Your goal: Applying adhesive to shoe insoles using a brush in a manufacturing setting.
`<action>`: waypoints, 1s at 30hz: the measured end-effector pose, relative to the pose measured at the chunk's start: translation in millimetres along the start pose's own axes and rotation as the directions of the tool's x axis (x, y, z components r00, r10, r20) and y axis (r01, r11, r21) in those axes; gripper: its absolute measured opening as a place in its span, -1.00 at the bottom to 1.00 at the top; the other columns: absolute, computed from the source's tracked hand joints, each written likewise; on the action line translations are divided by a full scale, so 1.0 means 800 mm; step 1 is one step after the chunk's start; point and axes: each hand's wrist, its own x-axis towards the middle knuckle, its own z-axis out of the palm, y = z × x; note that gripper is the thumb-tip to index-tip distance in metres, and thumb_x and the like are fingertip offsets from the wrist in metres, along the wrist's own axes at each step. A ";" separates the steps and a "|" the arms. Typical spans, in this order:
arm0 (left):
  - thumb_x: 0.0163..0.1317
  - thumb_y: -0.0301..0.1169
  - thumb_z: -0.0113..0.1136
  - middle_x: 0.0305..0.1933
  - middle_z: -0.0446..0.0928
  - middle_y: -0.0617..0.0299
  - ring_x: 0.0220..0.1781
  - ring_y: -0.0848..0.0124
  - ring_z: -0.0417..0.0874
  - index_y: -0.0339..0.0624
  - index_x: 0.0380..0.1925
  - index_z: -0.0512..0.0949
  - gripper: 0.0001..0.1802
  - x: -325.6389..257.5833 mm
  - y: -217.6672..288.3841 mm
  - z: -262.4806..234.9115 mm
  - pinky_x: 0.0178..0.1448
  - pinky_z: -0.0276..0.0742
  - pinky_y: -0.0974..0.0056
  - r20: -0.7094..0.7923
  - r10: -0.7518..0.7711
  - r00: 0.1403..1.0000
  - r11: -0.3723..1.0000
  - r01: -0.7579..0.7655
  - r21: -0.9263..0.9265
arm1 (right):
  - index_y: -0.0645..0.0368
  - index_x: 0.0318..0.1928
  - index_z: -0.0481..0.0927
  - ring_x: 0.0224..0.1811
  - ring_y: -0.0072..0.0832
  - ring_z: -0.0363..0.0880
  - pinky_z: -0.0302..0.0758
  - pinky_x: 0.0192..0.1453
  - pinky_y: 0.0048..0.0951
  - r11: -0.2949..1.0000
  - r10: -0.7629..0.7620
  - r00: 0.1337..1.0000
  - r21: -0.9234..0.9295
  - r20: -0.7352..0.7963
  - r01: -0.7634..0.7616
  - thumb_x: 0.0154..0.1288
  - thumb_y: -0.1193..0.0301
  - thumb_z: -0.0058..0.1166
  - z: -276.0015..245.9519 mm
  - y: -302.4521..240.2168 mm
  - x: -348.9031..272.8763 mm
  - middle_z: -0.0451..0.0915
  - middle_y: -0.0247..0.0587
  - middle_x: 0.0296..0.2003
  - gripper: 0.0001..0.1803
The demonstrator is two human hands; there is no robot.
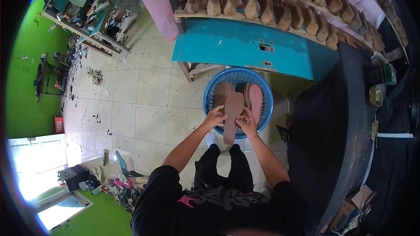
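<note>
a brown insole (234,107) was held over the blue basket (271,105)
left hand (214,118) and right hand (248,123) pinched its opposite edges; the teal bench (218,43) crowded the basket's far rim, while tiled floor (151,85) opened out to the left.

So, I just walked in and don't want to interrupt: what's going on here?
A person holds a brown sole-shaped piece between the fingers of the left hand and right hand, over a blue basket. In the basket, another brown piece shows on the left and a pink-topped stack on the right.
</note>
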 end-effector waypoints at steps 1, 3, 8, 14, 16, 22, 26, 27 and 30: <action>0.17 -0.52 0.20 -0.18 0.50 0.00 -0.17 0.23 0.64 -0.28 0.28 0.17 -0.33 0.007 -0.005 -0.008 -0.19 0.69 0.16 -0.031 0.006 1.000 1.000 -0.006 0.018 | 0.06 0.31 0.11 -0.31 -0.49 0.58 0.63 -0.39 -0.49 0.997 0.064 0.998 0.032 0.017 -0.064 0.09 0.70 0.12 0.007 0.001 0.007 0.49 -0.23 -0.28 -0.21; 0.16 -0.53 0.19 -0.22 0.49 0.02 -0.20 0.24 0.64 -0.27 0.28 0.18 -0.33 0.030 -0.018 -0.019 -0.21 0.70 0.17 -0.069 0.013 0.998 1.000 -0.011 0.028 | 0.04 0.32 0.11 -0.31 -0.49 0.58 0.61 -0.39 -0.52 0.989 0.131 0.990 0.057 0.043 -0.134 0.09 0.70 0.12 0.011 0.006 0.029 0.49 -0.22 -0.27 -0.21; 0.13 -0.56 0.19 -0.28 0.53 0.07 -0.26 0.30 0.65 -0.13 0.21 0.31 -0.40 0.091 -0.054 -0.038 -0.28 0.69 0.24 -0.206 0.050 0.977 0.995 -0.032 0.094 | 0.04 0.34 0.09 -0.45 -0.51 0.57 0.56 -0.42 -0.57 0.990 0.084 0.996 -0.121 0.036 -0.079 0.12 0.69 0.11 0.013 0.048 0.083 0.48 -0.17 -0.28 -0.21; 0.05 -0.51 0.23 -0.35 0.61 0.04 -0.25 0.13 0.65 -0.02 0.11 0.41 -0.45 0.140 -0.077 -0.047 -0.14 0.53 0.12 -0.403 0.303 0.864 0.844 -0.047 0.533 | 0.10 0.34 0.07 -0.46 -0.54 0.59 0.53 -0.44 -0.58 0.971 0.108 0.994 -0.211 -0.024 -0.111 0.09 0.63 0.18 0.034 0.076 0.131 0.50 -0.18 -0.30 -0.17; 0.04 -0.49 0.23 -0.35 0.62 0.03 -0.22 0.06 0.64 0.00 0.10 0.43 -0.46 0.149 -0.081 -0.041 -0.07 0.49 0.07 -0.417 0.386 0.823 0.789 -0.060 0.612 | 0.12 0.34 0.07 -0.47 -0.55 0.59 0.53 -0.45 -0.58 0.962 0.021 0.999 -0.272 -0.040 -0.031 0.08 0.61 0.21 0.031 0.087 0.142 0.51 -0.19 -0.33 -0.16; 0.10 -0.55 0.12 -0.24 0.58 -0.10 -0.09 -0.04 0.58 -0.06 0.17 0.31 -0.43 0.158 -0.065 -0.026 0.00 0.45 -0.01 -0.538 0.303 0.786 0.756 0.146 0.638 | 0.18 0.32 0.12 -0.51 -0.55 0.59 0.55 -0.47 -0.53 0.888 -0.053 0.999 -0.459 -0.008 0.043 0.05 0.59 0.24 0.037 0.104 0.166 0.52 -0.18 -0.41 -0.17; 0.11 -0.54 0.09 0.24 0.23 -0.23 0.18 -0.15 0.38 -0.14 0.28 0.13 -0.31 0.159 -0.067 -0.020 0.19 0.35 -0.05 -0.490 0.252 0.835 0.713 0.183 0.677 | 0.18 0.32 0.13 -0.52 -0.53 0.59 0.55 -0.48 -0.52 0.875 -0.078 0.997 -0.478 0.021 0.079 0.03 0.58 0.25 0.036 0.108 0.173 0.54 -0.18 -0.46 -0.17; 0.11 -0.55 0.08 0.30 0.15 -0.24 0.23 -0.16 0.33 -0.20 0.29 0.09 -0.29 0.160 -0.074 -0.019 0.24 0.33 -0.04 -0.466 0.313 0.828 0.682 0.146 0.717 | 0.18 0.31 0.13 -0.52 -0.51 0.60 0.55 -0.48 -0.50 0.858 -0.084 0.996 -0.508 0.010 0.078 0.02 0.57 0.26 0.037 0.108 0.174 0.55 -0.16 -0.47 -0.16; 0.08 -0.59 0.06 0.36 0.04 -0.23 0.32 -0.16 0.21 -0.28 0.32 0.01 -0.23 0.149 -0.089 -0.036 0.32 0.26 0.01 -0.394 0.426 0.815 0.663 0.014 0.748 | 0.18 0.30 0.14 -0.46 -0.35 0.63 0.56 -0.37 -0.40 0.852 0.005 1.000 -0.523 0.000 -0.004 0.00 0.53 0.27 0.056 0.095 0.168 0.59 -0.10 -0.45 -0.16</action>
